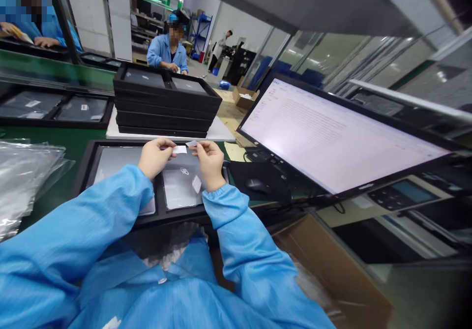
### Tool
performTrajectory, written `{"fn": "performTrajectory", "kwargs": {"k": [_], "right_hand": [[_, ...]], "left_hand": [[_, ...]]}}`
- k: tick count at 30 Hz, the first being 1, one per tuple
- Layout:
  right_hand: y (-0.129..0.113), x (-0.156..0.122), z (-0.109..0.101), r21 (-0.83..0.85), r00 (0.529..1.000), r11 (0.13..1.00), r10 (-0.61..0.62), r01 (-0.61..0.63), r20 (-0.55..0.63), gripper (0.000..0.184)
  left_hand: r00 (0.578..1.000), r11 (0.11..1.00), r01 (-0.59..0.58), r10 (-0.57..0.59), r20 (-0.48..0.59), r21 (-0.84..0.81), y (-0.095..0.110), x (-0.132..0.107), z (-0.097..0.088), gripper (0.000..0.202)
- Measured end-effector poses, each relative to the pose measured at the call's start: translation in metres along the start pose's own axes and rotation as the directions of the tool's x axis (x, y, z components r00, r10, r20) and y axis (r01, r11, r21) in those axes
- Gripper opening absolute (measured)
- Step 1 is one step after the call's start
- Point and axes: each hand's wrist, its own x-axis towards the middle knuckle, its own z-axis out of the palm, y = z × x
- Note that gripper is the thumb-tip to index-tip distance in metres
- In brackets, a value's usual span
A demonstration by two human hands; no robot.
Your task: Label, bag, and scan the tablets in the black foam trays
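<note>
My left hand [157, 158] pinches a small white label [180, 149] between thumb and fingers. Close beside it, my right hand [210, 163] is closed on another small pale label or piece of backing [191, 143]. Both hands are above a black two-compartment tray [159, 196]. In its right compartment lies a flat grey device [180, 186] with a logo, apparently in clear film; a white slip [196, 184] rests on it. A second grey device [114, 159] sits in the left compartment, partly covered by my left arm.
Behind the tray rises a stack of black trays [165, 107]. Plastic bags [29, 181] lie at the left. To the right are a monitor [332, 132], a mouse [257, 186] and an open cardboard box [332, 265]. Co-workers in blue sit beyond.
</note>
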Motion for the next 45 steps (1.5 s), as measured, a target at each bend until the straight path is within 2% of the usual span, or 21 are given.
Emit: {"fn": "performTrajectory", "kwargs": {"k": [2, 5, 7, 9, 12, 16, 21, 24, 26, 28, 30, 33, 35, 39, 42, 45], "right_hand": [[0.0, -0.004, -0.001, -0.06, 0.984, 0.984, -0.164, 0.168, 0.064, 0.01], [0.002, -0.008, 0.0, -0.192, 0.899, 0.882, -0.401, 0.431, 0.178, 0.008], [0.005, -0.008, 0.001, -0.253, 0.823, 0.787, -0.504, 0.563, 0.262, 0.008], [0.009, -0.007, 0.003, -0.282, 0.757, 0.706, -0.569, 0.65, 0.322, 0.011], [0.013, -0.005, 0.004, -0.326, 0.717, 0.64, -0.597, 0.696, 0.36, 0.014], [0.016, -0.005, 0.003, -0.402, 0.744, 0.626, -0.549, 0.668, 0.382, 0.014], [0.015, -0.006, 0.003, -0.33, 0.785, 0.718, -0.508, 0.613, 0.354, 0.011], [0.016, -0.005, 0.002, -0.278, 0.873, 0.831, -0.426, 0.482, 0.237, 0.012], [0.018, -0.002, 0.001, -0.286, 0.944, 0.901, -0.296, 0.326, 0.143, 0.021], [0.021, 0.002, -0.001, -0.288, 0.981, 0.939, -0.161, 0.186, 0.106, 0.031], [0.023, 0.006, -0.002, -0.28, 0.988, 0.954, -0.072, 0.109, 0.138, 0.035], [0.027, 0.01, -0.004, -0.29, 0.98, 0.954, -0.019, 0.077, 0.199, 0.029], [0.029, 0.011, -0.006, -0.303, 0.981, 0.95, -0.023, 0.082, 0.192, 0.026], [0.031, 0.013, -0.007, -0.299, 0.993, 0.95, -0.058, 0.087, 0.105, 0.029], [0.03, 0.013, -0.007, -0.26, 0.997, 0.965, -0.005, 0.026, 0.08, 0.031], [0.027, 0.011, -0.005, -0.198, 0.989, 0.978, 0.092, -0.069, 0.112, 0.032]], "left_hand": [[1.0, 0.997, -0.016, 0.015, 0.007, 0.081, 0.002, -0.003, 0.0, 0.02], [1.0, 0.993, -0.023, 0.023, 0.006, 0.117, -0.002, -0.004, 0.003, 0.021], [1.0, 1.0, 0.008, -0.008, 0.014, 0.017, -0.007, -0.004, 0.006, 0.021], [0.998, 0.986, 0.046, -0.037, 0.059, -0.16, -0.011, -0.004, 0.01, 0.021], [0.988, 0.903, 0.097, -0.038, 0.146, -0.419, -0.012, -0.006, 0.014, 0.025], [0.98, 0.826, 0.135, -0.032, 0.194, -0.548, -0.009, -0.008, 0.016, 0.034], [0.989, 0.862, 0.12, -0.06, 0.137, -0.492, -0.009, -0.008, 0.016, 0.035], [0.996, 0.926, 0.086, -0.066, 0.066, -0.368, -0.011, -0.005, 0.013, 0.026], [0.998, 0.978, 0.059, -0.051, 0.048, -0.201, -0.012, -0.003, 0.009, 0.023], [0.997, 1.0, 0.008, -0.009, 0.072, 0.004, -0.011, -0.001, 0.005, 0.022], [0.993, 0.984, -0.058, 0.039, 0.115, 0.168, -0.011, 0.001, 0.002, 0.022], [0.985, 0.951, -0.116, 0.073, 0.16, 0.285, -0.011, 0.003, 0.0, 0.025], [0.979, 0.945, -0.141, 0.088, 0.185, 0.294, -0.014, 0.005, 0.0, 0.032], [0.971, 0.951, -0.177, 0.126, 0.204, 0.254, -0.023, 0.009, 0.001, 0.057], [0.979, 0.967, -0.163, 0.134, 0.151, 0.197, -0.027, 0.013, -0.001, 0.071], [0.992, 0.985, -0.129, 0.129, 0.006, 0.116, -0.024, 0.019, -0.006, 0.06]]}}
